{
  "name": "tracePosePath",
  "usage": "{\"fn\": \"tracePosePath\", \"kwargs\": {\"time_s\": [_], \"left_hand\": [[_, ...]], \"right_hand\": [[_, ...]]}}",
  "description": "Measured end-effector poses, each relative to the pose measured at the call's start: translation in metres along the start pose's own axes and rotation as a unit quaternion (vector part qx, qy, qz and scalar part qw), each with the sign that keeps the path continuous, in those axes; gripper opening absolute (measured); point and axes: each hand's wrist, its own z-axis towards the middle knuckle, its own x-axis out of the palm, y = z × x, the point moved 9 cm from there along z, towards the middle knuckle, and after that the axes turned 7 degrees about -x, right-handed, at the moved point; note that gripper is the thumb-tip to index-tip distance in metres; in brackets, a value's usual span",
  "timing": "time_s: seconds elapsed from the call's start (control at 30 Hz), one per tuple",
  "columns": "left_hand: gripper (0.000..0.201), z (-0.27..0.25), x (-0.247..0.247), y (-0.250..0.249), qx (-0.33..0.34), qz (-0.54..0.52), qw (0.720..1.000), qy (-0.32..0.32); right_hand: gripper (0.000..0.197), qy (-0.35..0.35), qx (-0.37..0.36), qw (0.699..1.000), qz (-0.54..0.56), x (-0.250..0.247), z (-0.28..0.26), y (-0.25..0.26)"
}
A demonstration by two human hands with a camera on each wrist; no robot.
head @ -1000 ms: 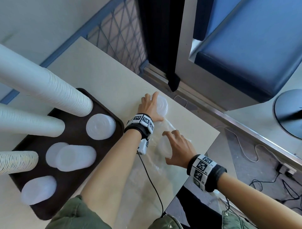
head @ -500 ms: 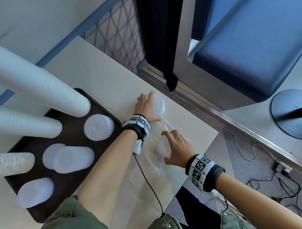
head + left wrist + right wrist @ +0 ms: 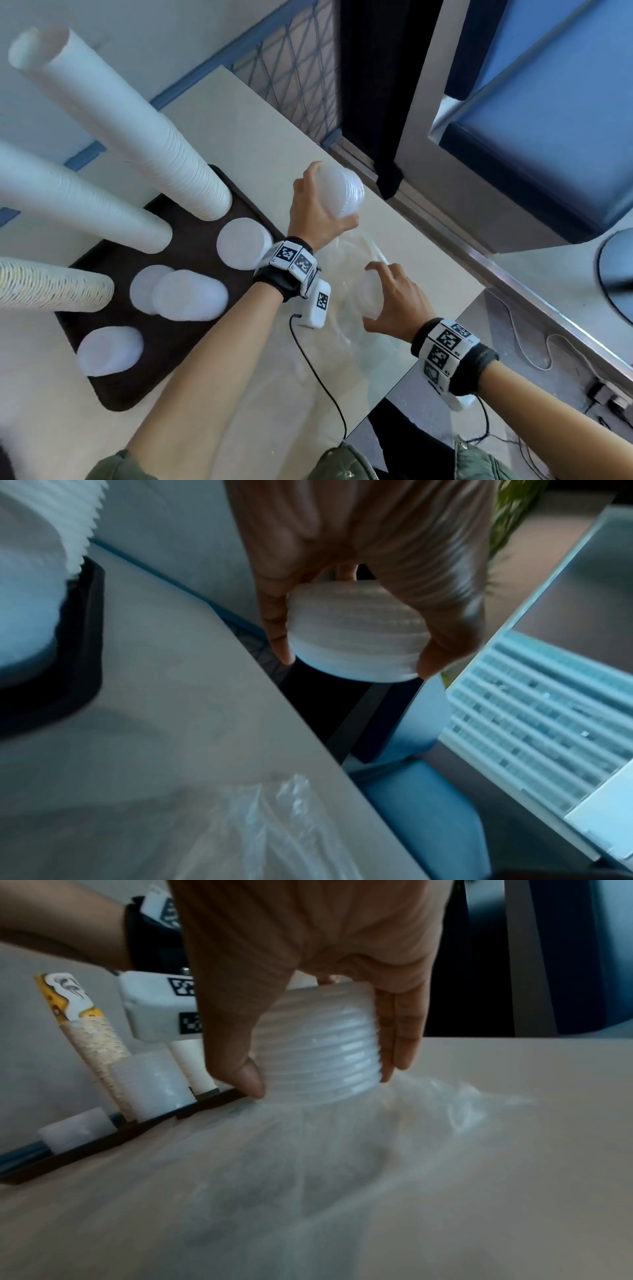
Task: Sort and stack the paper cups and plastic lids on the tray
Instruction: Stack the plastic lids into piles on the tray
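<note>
Beige table, brown tray with cup columns: left hand curled round a lid stack aloft; right hand gripping another lid stack over clear plastic wrap.

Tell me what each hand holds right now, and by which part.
Left hand grips a lid stack by its ribbed sides; right hand grips another lid stack, also by its sides.

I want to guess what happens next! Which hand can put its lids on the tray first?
Probably the left hand. Its lid stack is lifted clear of the table, nearer the tray. The right hand grips its stack low over the plastic bag, farther away.
</note>
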Motion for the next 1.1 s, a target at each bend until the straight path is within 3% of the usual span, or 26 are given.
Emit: {"fn": "tracePosePath", "kwargs": {"time_s": [0.17,0.27,0.43,0.57,0.7,0.93,1.1], "left_hand": [[0.103,-0.060,-0.056,0.000,0.053,0.001,0.999,-0.008],[0.103,-0.096,-0.107,0.017,0.058,-0.009,0.995,-0.079],[0.100,-0.145,-0.216,0.064,0.005,-0.044,0.965,-0.258],[0.096,-0.162,-0.275,0.122,-0.094,-0.024,0.942,-0.320],[0.100,-0.159,-0.294,0.174,-0.167,0.013,0.940,-0.298],[0.102,-0.117,-0.270,0.229,-0.260,0.118,0.948,-0.143],[0.097,-0.104,-0.244,0.252,-0.305,0.132,0.936,-0.117]], "right_hand": [[0.083,-0.020,-0.040,0.999,-0.010,-0.020,-0.007,0.039],[0.084,-0.020,-0.086,0.996,-0.014,-0.026,-0.003,0.078],[0.084,-0.012,-0.165,0.986,-0.016,-0.016,0.015,0.163],[0.085,-0.013,-0.216,0.976,-0.009,0.004,0.030,0.226],[0.086,-0.002,-0.243,0.970,-0.004,0.027,0.044,0.263],[0.083,0.012,-0.235,0.972,-0.030,0.047,0.066,0.287],[0.084,0.018,-0.223,0.974,-0.039,0.053,0.076,0.294]]}}
